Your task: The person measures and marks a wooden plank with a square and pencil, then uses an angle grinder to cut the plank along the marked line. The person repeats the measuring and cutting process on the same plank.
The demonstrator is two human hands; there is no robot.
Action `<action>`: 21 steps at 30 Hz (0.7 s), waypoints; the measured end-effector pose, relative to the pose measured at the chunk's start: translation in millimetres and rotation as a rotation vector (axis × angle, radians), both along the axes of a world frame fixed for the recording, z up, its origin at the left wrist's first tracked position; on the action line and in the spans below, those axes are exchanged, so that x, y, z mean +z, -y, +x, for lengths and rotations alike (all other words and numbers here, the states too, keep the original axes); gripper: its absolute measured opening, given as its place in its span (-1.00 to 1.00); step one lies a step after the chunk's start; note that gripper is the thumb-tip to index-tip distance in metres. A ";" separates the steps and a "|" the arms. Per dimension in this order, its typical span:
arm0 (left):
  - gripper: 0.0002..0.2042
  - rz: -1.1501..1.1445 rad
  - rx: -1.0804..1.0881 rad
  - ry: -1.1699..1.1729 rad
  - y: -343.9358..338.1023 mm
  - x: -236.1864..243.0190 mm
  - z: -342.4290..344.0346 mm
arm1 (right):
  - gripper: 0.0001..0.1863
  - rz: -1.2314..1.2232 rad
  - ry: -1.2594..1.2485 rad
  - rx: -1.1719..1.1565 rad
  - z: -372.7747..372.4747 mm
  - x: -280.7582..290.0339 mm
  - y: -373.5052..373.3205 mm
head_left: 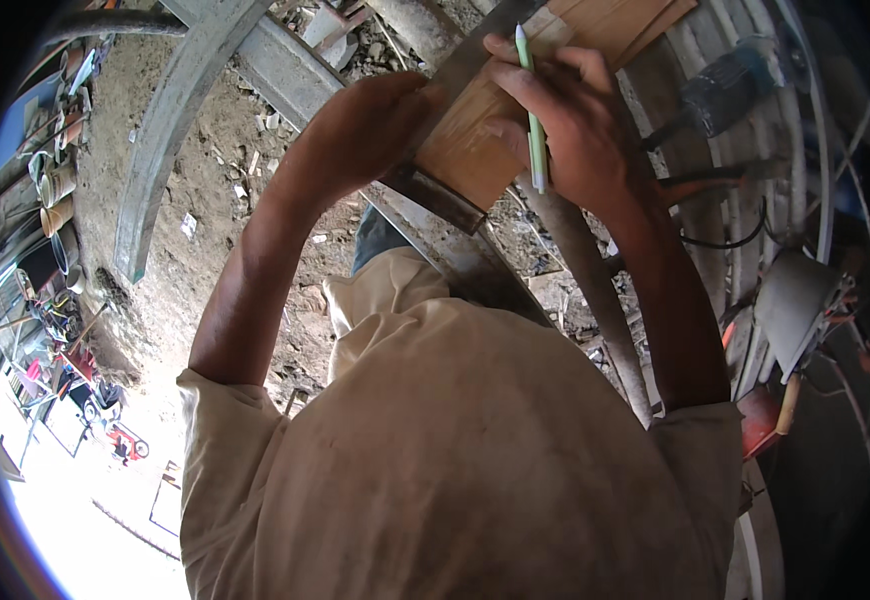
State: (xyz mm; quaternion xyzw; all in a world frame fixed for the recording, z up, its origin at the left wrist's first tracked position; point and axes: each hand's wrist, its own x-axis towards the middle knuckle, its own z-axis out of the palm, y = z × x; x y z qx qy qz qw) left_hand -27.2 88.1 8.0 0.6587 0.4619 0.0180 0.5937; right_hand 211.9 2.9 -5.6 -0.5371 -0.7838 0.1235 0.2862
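Note:
My right hand is closed round a slim pale-green pen, held nearly upright with one tip pointing away from me. Beneath that hand lies a flat brown sheet with a wood-like surface. At its left edge my left hand is curled against a dark flat metal bar; its fingertips are partly hidden. Along the sheet's near edge runs a second dark metal piece, which meets the left side under my left wrist. A long steel beam passes below them.
A curved grey metal beam stands at the left over rubble-strewn dirt ground. To the right are a blue-grey power tool, several long pipes and a grey metal plate. Clutter lines the far left.

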 end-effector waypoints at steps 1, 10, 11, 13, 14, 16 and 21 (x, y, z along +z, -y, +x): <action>-0.61 0.078 -0.043 -0.035 -4.9 -0.8 4.6 | -0.52 -0.002 -0.001 0.003 -0.1 1.7 -0.2; -0.65 0.188 -0.037 -0.123 -9.0 1.2 18.0 | -0.45 0.008 0.016 -0.044 -6.2 4.5 12.0; -0.64 0.199 -0.067 -0.076 -11.6 0.2 17.7 | -0.40 0.029 -0.006 -0.064 -13.0 11.2 25.4; -0.62 0.210 -0.091 -0.019 -12.4 -6.3 12.5 | -0.19 -0.053 0.016 -0.066 -29.3 24.7 58.2; -0.61 0.209 -0.096 0.000 -13.8 -6.5 12.4 | -0.17 -0.095 0.039 -0.081 -35.2 25.3 70.0; -0.59 0.164 -0.072 -0.011 -13.4 -6.2 13.7 | -0.12 -0.200 0.082 -0.119 -47.3 17.4 91.9; -0.56 0.118 -0.065 -0.015 -14.1 -6.4 13.8 | -0.32 -0.056 0.131 -0.147 -53.7 -5.4 99.4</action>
